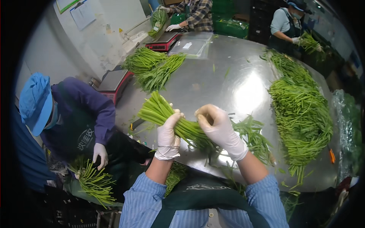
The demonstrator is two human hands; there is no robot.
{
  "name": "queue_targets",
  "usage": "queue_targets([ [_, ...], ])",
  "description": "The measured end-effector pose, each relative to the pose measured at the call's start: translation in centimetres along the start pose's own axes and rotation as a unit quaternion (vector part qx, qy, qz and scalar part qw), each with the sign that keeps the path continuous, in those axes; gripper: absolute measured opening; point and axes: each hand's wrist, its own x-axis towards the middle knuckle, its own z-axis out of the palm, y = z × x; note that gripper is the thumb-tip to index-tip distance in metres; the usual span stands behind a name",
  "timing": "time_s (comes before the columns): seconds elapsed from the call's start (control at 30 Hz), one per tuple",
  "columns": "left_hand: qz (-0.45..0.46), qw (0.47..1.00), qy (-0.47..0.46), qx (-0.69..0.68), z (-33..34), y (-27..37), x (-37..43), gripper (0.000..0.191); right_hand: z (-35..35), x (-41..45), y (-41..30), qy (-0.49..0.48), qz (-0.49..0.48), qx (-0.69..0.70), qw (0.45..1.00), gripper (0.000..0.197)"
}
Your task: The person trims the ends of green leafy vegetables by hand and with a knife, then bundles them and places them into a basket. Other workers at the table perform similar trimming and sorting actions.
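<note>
My left hand (168, 135), in a white glove with a band at the wrist, grips a thick bundle of leafy green stems (156, 109), which look like water spinach. The cut ends point up and left; the leafy end runs down and right beneath my other hand. My right hand (221, 129), also gloved, is over the leafy half with thumb and fingers curled close together. Whether something thin is pinched there is hidden. Loose leaves and sprigs (252, 134) lie right of that hand on the metal table (196, 88).
A large heap of greens (302, 119) covers the table's right side, with an orange-handled tool (332, 156) beside it. More bundles (154, 64), two red scales (114, 85) and clear plastic bags (194, 44) are beyond. A co-worker (82, 114) handles stems close on the left; two others work farther back.
</note>
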Motion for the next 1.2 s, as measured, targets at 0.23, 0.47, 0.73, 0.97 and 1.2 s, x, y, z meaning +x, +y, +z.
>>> queue_targets([
  [0.23,0.011,1.0,0.022,0.004,0.5,-0.5,-0.3,0.044,1.6,-2.3,0.6,-0.04,-0.224,-0.226,0.947,0.014],
  [0.47,0.01,0.997,-0.081,-0.004,-1.1,1.2,0.3,0.053,-1.0,-2.2,-1.1,-0.086,-0.031,0.027,0.995,0.002],
  [0.73,-0.039,0.9,-0.424,-0.098,-6.9,8.0,3.0,0.101,-8.5,-4.0,0.2,-0.089,0.016,-0.422,0.902,0.02],
  [0.97,-0.178,0.88,-0.44,-0.029,-4.7,4.7,1.9,0.114,-3.9,-2.5,-3.5,-0.051,-0.151,-0.105,0.982,0.022],
  [1.2,-0.241,0.88,-0.409,0.037,-4.1,1.8,0.5,0.105,-0.5,-0.1,-1.1,-0.037,-0.254,-0.092,0.962,0.019],
])
